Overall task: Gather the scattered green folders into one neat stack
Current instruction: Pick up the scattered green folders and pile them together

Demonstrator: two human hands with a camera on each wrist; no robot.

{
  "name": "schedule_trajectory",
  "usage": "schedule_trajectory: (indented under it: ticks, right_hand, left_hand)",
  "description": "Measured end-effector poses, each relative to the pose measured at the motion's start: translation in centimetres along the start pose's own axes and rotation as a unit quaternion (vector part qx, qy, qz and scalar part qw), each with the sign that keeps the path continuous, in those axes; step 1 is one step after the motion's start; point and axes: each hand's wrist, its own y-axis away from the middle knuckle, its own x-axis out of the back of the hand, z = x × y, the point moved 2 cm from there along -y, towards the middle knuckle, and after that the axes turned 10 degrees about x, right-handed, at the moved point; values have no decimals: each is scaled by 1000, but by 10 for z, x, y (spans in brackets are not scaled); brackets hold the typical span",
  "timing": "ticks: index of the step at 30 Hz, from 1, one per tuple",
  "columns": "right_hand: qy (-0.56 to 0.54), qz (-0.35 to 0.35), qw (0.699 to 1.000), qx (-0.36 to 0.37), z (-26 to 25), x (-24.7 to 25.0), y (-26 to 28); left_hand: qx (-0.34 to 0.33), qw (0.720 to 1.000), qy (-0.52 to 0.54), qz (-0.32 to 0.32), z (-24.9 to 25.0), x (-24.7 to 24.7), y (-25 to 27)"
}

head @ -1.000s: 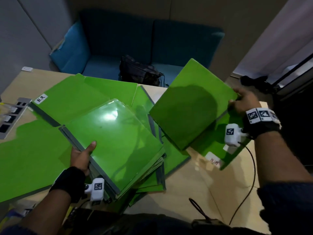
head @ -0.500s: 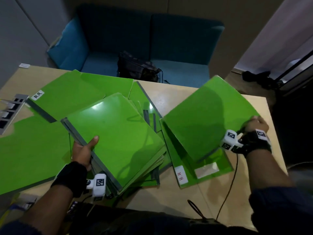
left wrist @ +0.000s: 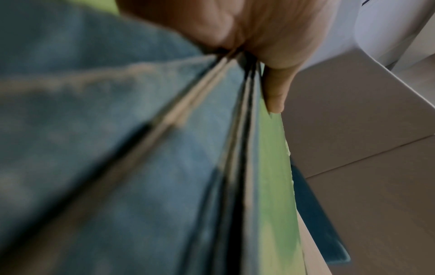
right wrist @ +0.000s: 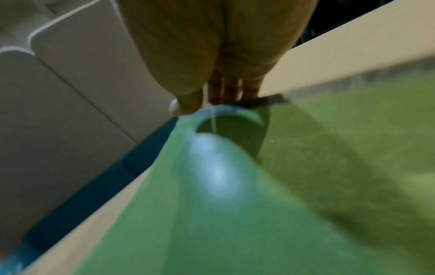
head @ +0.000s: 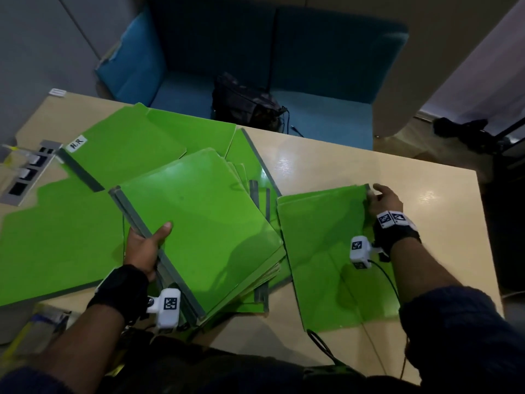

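Note:
A stack of green folders (head: pixel 204 231) with grey spines sits tilted at the table's middle. My left hand (head: pixel 145 245) grips its spine edge, thumb on the top cover; the left wrist view shows the stack (left wrist: pixel 266 186) edge-on under my thumb (left wrist: pixel 275 89). To the right, a green folder (head: pixel 321 237) lies nearly flat on another one on the table. My right hand (head: pixel 382 199) pinches its far right corner; in the right wrist view the folder (right wrist: pixel 259 204) bends up under my fingers (right wrist: pixel 226 89). More folders (head: pixel 127 143) lie spread at the left.
A folder labelled "H.R" and a large one (head: pixel 56 237) cover the table's left side. A grey socket strip (head: pixel 25 172) sits at the left edge. Bare tabletop (head: pixel 355 169) lies at the far right. A blue sofa (head: pixel 312 66) with a dark bag (head: pixel 244 103) stands behind the table.
My right hand has swung its folder from raised above the stack down and to the right, onto the folder lying there. My left hand has kept its hold on the stack.

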Motion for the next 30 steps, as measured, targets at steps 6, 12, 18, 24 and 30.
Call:
schedule_trajectory:
  ticks: [6, 12, 18, 24, 30]
  right_hand:
    - [173, -112, 976, -70, 14, -38, 5]
    - [51, -92, 990, -90, 31, -30, 9]
    - [45, 56, 990, 120, -56, 17, 18]
    - [214, -91, 864, 446, -192, -9, 58]
    - [257, -181, 615, 723, -235, -131, 152]
  left_hand:
    - [17, 1000, -6, 12, -7, 6, -6]
    - [-3, 1000, -21, 9, -8, 6, -14]
    - [-33, 999, -32, -9, -1, 2, -18]
    - [-42, 999, -21, -27, 1, 1, -25]
    - [-54, 998, -11, -34, -2, 3, -30]
